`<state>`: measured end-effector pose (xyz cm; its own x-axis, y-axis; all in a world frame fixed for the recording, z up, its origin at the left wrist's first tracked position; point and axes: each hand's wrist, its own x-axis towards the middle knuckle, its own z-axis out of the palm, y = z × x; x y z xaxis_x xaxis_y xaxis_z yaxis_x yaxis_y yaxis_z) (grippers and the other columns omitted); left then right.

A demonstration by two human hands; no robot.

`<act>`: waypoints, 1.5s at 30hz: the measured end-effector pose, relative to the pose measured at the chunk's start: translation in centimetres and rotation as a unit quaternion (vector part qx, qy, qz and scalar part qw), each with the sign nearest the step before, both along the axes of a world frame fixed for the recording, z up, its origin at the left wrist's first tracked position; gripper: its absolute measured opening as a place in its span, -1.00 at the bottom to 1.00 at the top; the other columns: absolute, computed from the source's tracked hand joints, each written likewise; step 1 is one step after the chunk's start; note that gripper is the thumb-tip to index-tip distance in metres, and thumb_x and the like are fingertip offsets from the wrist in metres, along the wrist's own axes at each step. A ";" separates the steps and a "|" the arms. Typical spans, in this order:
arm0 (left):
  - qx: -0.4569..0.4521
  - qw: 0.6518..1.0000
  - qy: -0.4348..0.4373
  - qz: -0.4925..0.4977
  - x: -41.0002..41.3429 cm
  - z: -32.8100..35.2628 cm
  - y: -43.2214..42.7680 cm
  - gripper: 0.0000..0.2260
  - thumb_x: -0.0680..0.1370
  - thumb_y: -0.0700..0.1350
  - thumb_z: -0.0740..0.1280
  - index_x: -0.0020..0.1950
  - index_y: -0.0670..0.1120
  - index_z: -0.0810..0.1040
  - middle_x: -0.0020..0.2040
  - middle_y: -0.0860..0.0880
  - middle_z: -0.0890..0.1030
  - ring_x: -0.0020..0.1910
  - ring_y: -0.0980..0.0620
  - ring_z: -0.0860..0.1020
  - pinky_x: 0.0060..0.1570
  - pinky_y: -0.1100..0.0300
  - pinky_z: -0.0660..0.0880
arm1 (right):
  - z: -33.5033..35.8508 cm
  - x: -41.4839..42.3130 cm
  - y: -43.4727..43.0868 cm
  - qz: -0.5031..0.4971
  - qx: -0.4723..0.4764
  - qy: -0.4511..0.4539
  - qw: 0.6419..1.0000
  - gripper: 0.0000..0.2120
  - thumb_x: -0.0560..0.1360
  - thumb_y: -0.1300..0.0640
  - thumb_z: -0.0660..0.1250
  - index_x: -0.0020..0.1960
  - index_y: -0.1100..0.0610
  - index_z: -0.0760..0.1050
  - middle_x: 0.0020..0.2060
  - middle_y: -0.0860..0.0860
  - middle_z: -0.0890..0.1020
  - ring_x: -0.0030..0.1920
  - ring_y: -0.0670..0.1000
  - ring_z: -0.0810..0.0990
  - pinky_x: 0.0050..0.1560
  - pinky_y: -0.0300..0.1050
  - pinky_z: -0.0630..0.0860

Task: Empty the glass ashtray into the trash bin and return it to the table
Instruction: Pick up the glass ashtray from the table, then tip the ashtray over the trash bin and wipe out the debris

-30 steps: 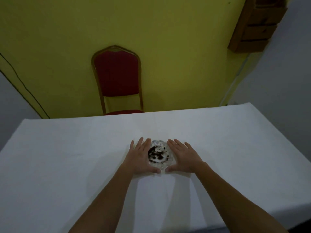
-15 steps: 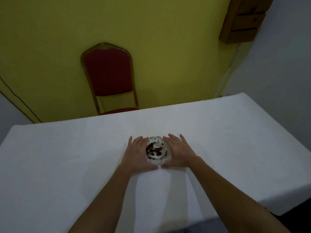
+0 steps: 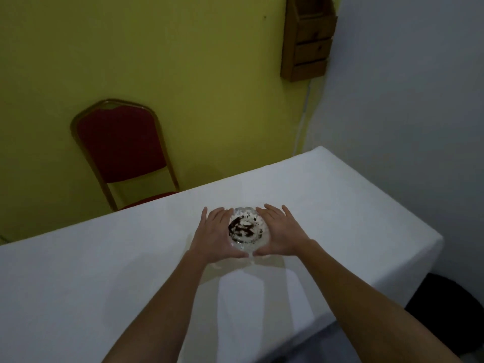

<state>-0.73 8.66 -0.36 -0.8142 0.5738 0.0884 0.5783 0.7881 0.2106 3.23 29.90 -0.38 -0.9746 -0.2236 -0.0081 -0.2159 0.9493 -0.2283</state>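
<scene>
Both hands cup a round glass ashtray [image 3: 247, 230], mouth up and dark with ash, mid-worktop [image 3: 340, 205]: left hand [image 3: 216, 235] at 9 o'clock, right hand [image 3: 281, 235] at 3, fingers [image 3: 272, 212] loosely spread against its rim.

Both bare forearms are stretched forward from the lower edge of the view and are angled inward toward each other. The left hand [image 3: 214, 233] is cupped with its palm turned to the right, the fingers held together and pointed away from the body. The right hand [image 3: 279, 231] is mirrored opposite it, palm turned left. The thumbs are brought close together at the near side, almost tip to tip. The wrists are kept straight, and the grip seems firm, though the dim light leaves that uncertain.
</scene>
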 end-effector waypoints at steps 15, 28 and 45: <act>0.051 0.976 0.040 -0.206 4.2 4.6 28.6 0.16 0.08 0.53 0.25 0.49 -0.16 0.20 0.44 -0.09 0.38 0.47 -0.11 0.24 0.49 -0.17 -0.02 | 5.5 12.8 25.1 -0.205 0.025 0.043 0.977 0.11 0.26 -0.39 0.43 0.55 0.15 0.04 0.53 0.07 0.21 0.55 0.05 0.06 0.54 0.12 -0.06; 0.067 0.926 0.020 -0.371 13.8 2.1 48.6 0.08 0.11 0.52 0.29 0.44 -0.11 0.27 0.39 -0.03 0.43 0.40 -0.03 0.33 0.47 -0.18 0.08 | 4.0 27.8 39.4 -0.386 0.024 0.018 0.922 0.16 0.16 -0.51 0.32 0.54 0.12 0.10 0.51 0.07 0.26 0.53 0.08 0.14 0.52 0.11 -0.04; 0.016 0.851 -0.033 -0.524 16.3 -3.2 67.3 0.12 0.10 0.50 0.25 0.48 -0.16 0.24 0.44 -0.11 0.38 0.46 -0.10 0.28 0.47 -0.20 -0.01 | -1.5 32.9 51.2 -0.548 -0.055 -0.040 0.834 0.15 0.17 -0.48 0.29 0.55 0.14 0.05 0.53 0.08 0.22 0.54 0.11 0.12 0.53 0.13 0.03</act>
<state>15.55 76.00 -3.60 0.1397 0.9860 0.0911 0.9459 -0.1601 0.2823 36.09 81.10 -1.91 -0.5915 0.7971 -0.1216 0.7876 0.5389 -0.2988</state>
